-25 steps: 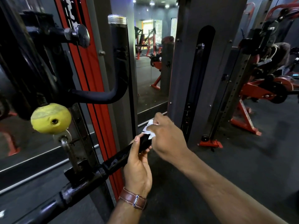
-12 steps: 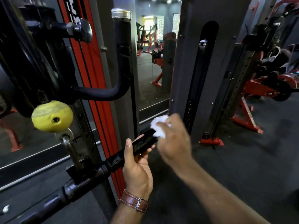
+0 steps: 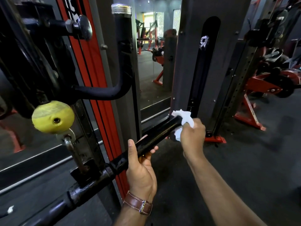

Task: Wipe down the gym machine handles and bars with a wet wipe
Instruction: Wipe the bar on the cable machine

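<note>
A glossy black bar (image 3: 156, 136) juts out from the machine toward the lower middle of the view, slanting up to the right. My left hand (image 3: 141, 167) grips it from below near its middle, thumb over the top, a brown watch strap on the wrist. My right hand (image 3: 192, 136) holds a crumpled white wet wipe (image 3: 184, 121) wrapped over the bar's free end. A curved black handle (image 3: 120, 62) with a chrome cap rises above, untouched.
A yellow ball-shaped stopper (image 3: 53, 117) hangs at the left above a metal hook. The red and grey upright frame (image 3: 97, 79) stands behind the bar. A grey weight-stack column (image 3: 203, 62) and red machines (image 3: 260, 85) fill the right. Dark rubber floor lies below.
My right hand has slid the wipe outward along the bar to its free end. My left hand kept its hold lower on the bar, with more bare bar showing between the hands.
</note>
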{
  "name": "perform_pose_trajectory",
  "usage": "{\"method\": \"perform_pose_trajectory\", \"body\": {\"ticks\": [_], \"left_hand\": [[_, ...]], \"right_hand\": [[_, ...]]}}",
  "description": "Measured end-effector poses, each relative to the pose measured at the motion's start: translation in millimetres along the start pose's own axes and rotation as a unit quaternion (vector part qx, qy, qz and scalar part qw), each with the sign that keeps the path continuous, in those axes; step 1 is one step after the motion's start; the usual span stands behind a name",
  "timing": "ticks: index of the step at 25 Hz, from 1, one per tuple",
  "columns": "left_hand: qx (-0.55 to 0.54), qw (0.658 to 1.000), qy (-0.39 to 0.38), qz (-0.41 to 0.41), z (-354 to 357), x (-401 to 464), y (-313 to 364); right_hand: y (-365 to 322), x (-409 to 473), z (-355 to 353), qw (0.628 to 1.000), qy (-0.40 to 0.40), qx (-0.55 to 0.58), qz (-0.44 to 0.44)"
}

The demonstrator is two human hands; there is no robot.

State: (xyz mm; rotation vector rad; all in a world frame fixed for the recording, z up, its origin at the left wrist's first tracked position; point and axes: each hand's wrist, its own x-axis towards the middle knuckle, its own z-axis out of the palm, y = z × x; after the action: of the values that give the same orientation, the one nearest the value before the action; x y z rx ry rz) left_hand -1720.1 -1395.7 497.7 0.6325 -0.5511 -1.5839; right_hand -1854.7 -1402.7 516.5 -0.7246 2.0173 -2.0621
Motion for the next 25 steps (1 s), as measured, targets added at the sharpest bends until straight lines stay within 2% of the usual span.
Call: {"method": "perform_pose_trajectory", "body": {"ticks": [1,3,4,6,8,10,13,14,19,23,25], "left_hand": [[0.006,1.0,-0.005,0.004,-1.6,1.1,-1.0],[0.013,1.0,-0.007,0.009,-4.7,4.0,-2.6],[0.016,1.0,-0.005,0.011,-6.3,5.1,-2.8],[0.018,1.0,-0.005,0.007,-7.0,6.5,-1.8],[0.009,1.0,0.001,-0.003,-6.5,8.7,-0.1],[0.016,1.0,-0.005,-0.01,-6.4,9.8,0.7],[0.014,1.0,-0.016,-0.012,-10.4,11.7,-0.8],[0.018,1.0,-0.022,-0.009,-10.9,13.1,-2.4],[0.035,0.999,0.012,-0.016,-5.7,25.0,-15.8],[0.058,0.996,0.072,0.005,-0.6,29.0,-33.5],[0.068,0.991,0.106,0.046,8.8,28.3,-38.8]], "right_hand": [[-2.2,-0.6,0.9,0.983,-0.017,0.133,0.125],[-4.2,0.4,-0.3,0.9,-0.041,0.322,0.291],[-6.6,-3.3,0.2,0.865,-0.066,0.374,0.329],[-8.8,-22.4,7.1,0.836,-0.15,0.399,0.345],[-7.1,-43.6,15.4,0.836,-0.214,0.364,0.349],[-9.1,-47.5,15.7,0.814,-0.231,0.395,0.358],[-5.3,-18.0,7.2,0.794,-0.119,0.471,0.366],[-4.4,-11.9,3.5,0.792,-0.109,0.479,0.363],[14.3,-29.1,4.8,0.816,-0.29,0.347,0.36],[27.4,0.7,-2.0,0.83,-0.284,0.327,0.351],[40.2,22.7,-5.9,0.832,-0.312,0.318,0.331]]}}
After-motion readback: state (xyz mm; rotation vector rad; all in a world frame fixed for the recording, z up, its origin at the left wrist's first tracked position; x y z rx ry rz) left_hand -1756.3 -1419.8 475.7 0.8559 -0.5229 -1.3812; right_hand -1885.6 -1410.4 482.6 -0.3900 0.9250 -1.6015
